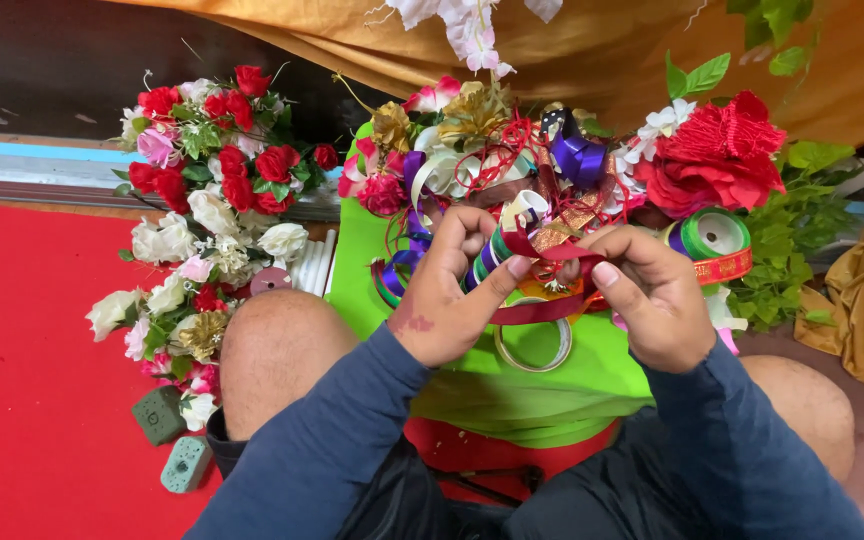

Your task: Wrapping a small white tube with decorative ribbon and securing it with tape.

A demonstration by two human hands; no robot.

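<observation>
My left hand (447,290) and my right hand (647,295) are raised over a green cloth (472,385) on my lap. Between their fingertips both pinch a dark red ribbon (550,250), which loops between them and trails down under the hands. Under and behind the hands lies a heap of ribbon spools (497,250), a green ribbon roll (715,233), purple ribbon (580,158) and a clear tape ring (534,345).
Artificial red, white and pink flowers (207,200) lie on a red carpet (22,380) to the left, with two green foam blocks (172,440) near my left knee. A big red flower (717,160) and green leaves (787,250) sit to the right. Orange fabric (592,50) hangs behind.
</observation>
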